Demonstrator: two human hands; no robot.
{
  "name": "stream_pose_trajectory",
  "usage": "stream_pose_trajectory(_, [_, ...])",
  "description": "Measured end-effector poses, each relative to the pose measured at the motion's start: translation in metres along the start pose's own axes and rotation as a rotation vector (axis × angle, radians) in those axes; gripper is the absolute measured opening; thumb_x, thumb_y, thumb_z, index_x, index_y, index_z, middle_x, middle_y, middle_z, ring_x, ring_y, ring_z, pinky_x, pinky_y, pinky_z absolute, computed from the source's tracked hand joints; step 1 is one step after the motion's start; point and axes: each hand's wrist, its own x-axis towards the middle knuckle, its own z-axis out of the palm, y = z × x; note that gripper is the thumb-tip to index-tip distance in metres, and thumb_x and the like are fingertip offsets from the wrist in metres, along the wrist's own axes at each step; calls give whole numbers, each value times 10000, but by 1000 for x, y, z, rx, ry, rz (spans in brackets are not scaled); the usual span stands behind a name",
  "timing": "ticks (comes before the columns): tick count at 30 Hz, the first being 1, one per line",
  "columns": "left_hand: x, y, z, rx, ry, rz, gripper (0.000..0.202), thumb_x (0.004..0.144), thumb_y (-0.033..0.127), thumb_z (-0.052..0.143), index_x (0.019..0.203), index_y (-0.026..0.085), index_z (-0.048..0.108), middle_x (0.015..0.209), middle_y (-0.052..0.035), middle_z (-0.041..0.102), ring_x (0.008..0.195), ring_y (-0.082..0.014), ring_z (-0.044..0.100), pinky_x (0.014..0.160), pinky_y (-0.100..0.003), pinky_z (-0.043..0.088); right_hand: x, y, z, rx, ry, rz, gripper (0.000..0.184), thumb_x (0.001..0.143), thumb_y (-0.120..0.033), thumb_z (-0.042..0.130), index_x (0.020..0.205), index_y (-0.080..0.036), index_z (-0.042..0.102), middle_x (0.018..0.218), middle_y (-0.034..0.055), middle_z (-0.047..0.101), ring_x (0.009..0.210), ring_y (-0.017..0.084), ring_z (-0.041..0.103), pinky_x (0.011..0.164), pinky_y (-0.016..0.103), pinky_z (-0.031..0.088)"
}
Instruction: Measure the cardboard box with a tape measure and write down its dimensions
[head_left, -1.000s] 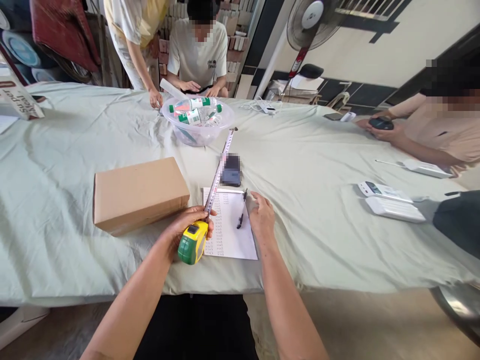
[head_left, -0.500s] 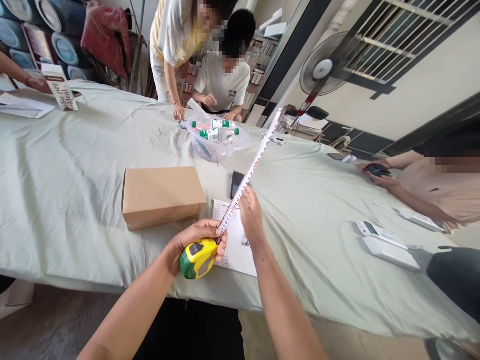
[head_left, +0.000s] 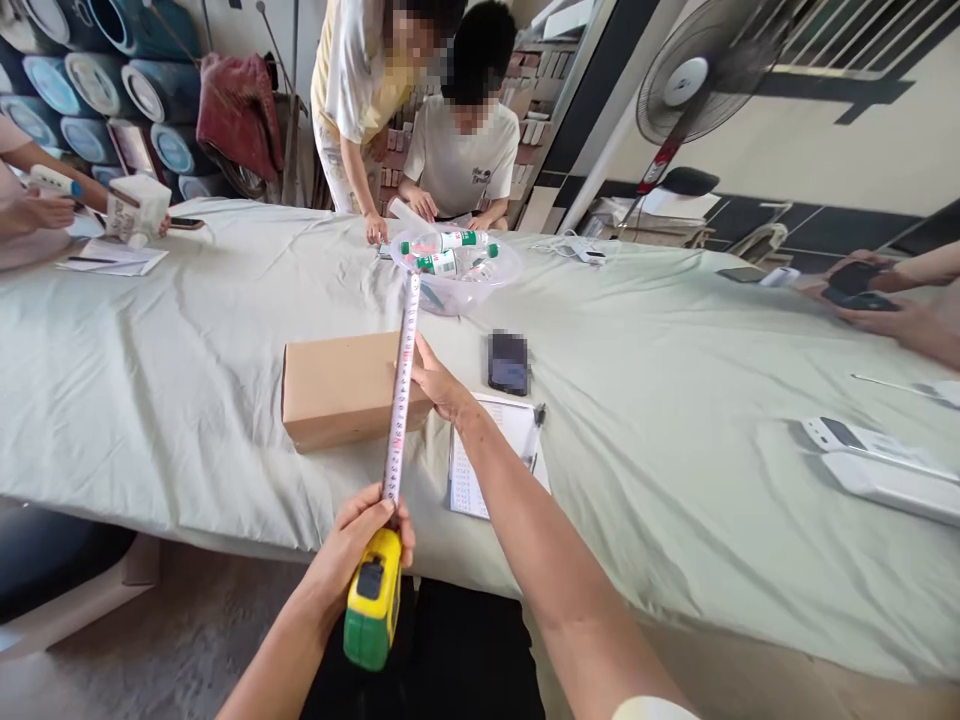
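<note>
My left hand (head_left: 367, 540) is closed around the front of a yellow and green tape measure (head_left: 373, 600), thumb on the blade where it leaves the case. The white blade (head_left: 398, 420) is drawn out, slanting up and away across the cardboard box (head_left: 337, 380), its tip in front of the plastic basin. My right hand (head_left: 439, 382) is at the blade's middle, over the box's right end, with its fingers partly hidden behind the blade. A closed brown cardboard box lies flat on the cloth.
Paper sheets with a pen (head_left: 480, 470) and a phone (head_left: 508, 362) lie right of the box. Beyond stands a clear basin (head_left: 480, 295) of bottles. A white device (head_left: 885, 465) lies at right. Two people are across the green-clothed table (head_left: 652, 400); others' hands show at both sides.
Both hands and the tape measure have swung left, so the blade now crosses over the box instead of the papers. The view has turned; a person at left has lifted a small device.
</note>
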Motion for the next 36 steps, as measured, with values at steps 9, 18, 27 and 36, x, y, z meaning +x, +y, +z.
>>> stream_pose_trajectory(9, [-28,-8,-13,175,196,-14,417,799,546,722,889,154,612,675,-42,679,573,-133,591,570,-238,449,-54,9,-15,-138,193,-81,932,872,-447,597,1625,-262,80,1699,13,146,1554,218,238,1270,468,229])
stream_pose_trajectory(18, [-41,-18,-18,321,362,-15,388,807,534,663,907,162,613,708,-58,693,566,-145,590,536,-250,441,-87,14,-1,-255,257,-217,878,943,-519,484,1624,-207,26,1709,52,88,1585,210,82,1299,459,129])
stream_pose_trajectory(27, [-36,-25,-11,516,470,39,318,824,490,587,884,178,608,747,-74,715,590,-175,604,563,-282,470,-84,19,0,-310,297,-244,854,947,-527,460,1618,-195,50,1702,85,136,1578,226,142,1292,474,163])
stream_pose_trajectory(36, [-44,-32,-12,551,496,32,292,816,455,598,900,183,666,749,-63,725,607,-190,632,556,-271,469,-98,26,9,-376,369,-352,806,974,-524,434,1620,-257,33,1703,68,138,1575,231,157,1287,496,153])
